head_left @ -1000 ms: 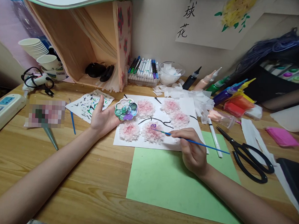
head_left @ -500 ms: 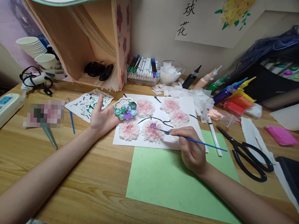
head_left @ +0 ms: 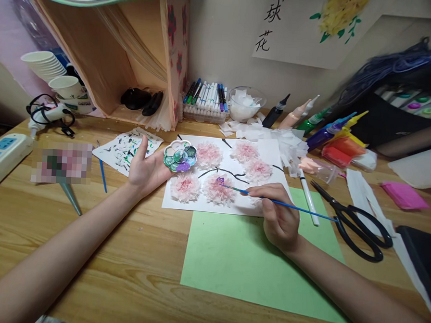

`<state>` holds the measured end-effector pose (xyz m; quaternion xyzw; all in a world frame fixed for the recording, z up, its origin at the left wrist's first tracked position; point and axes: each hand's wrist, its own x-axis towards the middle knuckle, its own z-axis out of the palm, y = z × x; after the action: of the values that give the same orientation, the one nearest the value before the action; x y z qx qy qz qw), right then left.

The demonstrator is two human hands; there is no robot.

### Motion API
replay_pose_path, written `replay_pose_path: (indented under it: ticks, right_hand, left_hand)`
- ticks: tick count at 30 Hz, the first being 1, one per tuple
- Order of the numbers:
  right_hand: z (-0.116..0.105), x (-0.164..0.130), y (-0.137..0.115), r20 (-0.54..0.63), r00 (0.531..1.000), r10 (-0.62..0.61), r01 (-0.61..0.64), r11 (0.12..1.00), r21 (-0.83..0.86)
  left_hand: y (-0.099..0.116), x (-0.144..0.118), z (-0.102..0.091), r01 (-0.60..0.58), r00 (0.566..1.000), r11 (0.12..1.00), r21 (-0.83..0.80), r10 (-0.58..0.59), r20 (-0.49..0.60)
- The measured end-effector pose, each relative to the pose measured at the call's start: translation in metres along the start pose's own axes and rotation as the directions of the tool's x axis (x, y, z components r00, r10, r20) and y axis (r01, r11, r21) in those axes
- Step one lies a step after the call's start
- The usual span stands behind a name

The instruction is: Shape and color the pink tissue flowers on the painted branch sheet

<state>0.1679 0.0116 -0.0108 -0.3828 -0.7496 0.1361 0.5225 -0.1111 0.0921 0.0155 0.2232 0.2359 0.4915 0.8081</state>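
My left hand [head_left: 148, 170] lies palm up with the thumb raised, and a flower-shaped paint palette [head_left: 180, 156] with green, white and purple paint rests on its fingers. In my right hand [head_left: 280, 215] a thin blue paintbrush [head_left: 299, 208] is pinched between thumb and fingers. The brush tip touches, or is just over, a small purple patch on the middle of a pink tissue-paper flower [head_left: 219, 193]. Several such flowers, with black branch lines between them, are on a white sheet of paper [head_left: 177, 204].
Under the white sheet lies green paper [head_left: 246, 264]. On the right are black scissors [head_left: 362, 227] and a white marker [head_left: 310, 202]. Paint bottles [head_left: 276, 111], paper scraps [head_left: 264, 131] and a glass bowl [head_left: 245, 105] stand behind. A paint-smeared tissue [head_left: 124, 152] and second brush [head_left: 102, 175] lie left.
My right hand has shifted slightly to the right with the paintbrush, and the brush tip has drawn a little rightward across the purple patch. The left hand and palette stay nearly still.
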Motion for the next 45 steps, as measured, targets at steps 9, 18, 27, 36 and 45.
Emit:
replay_pose_path:
  ticks: [9, 18, 27, 36, 45]
  right_hand:
    - [-0.0006, 0.0018, -0.0021, 0.083, 0.997, -0.008, 0.010, 1.000, -0.029]
    - [-0.0002, 0.0008, 0.0000, 0.060, 0.998, -0.004, 0.007, 0.999, -0.042]
    - [-0.0008, 0.0009, -0.0023, 0.097, 0.994, -0.042, 0.046, 0.998, -0.042]
    - [0.0011, 0.0043, -0.0032, 0.120, 0.992, -0.043, 0.058, 0.991, -0.117]
    - [0.0008, 0.0028, -0.0019, 0.115, 0.993, -0.021, 0.034, 0.993, -0.109]
  left_hand:
    - [-0.0001, -0.0010, 0.0034, 0.007, 1.000, 1.000, 0.020, -0.007, -0.018]
    - [-0.0003, -0.0015, 0.0043, 0.007, 1.000, 1.000, 0.018, -0.006, -0.023]
    - [-0.0003, -0.0017, 0.0030, 0.014, 1.000, 0.999, 0.029, -0.014, -0.016]
    - [0.0001, -0.0005, 0.0021, 0.008, 1.000, 1.000, -0.022, -0.008, -0.023]
    - [0.0003, -0.0015, 0.0038, 0.006, 1.000, 1.000, -0.006, -0.006, -0.028]
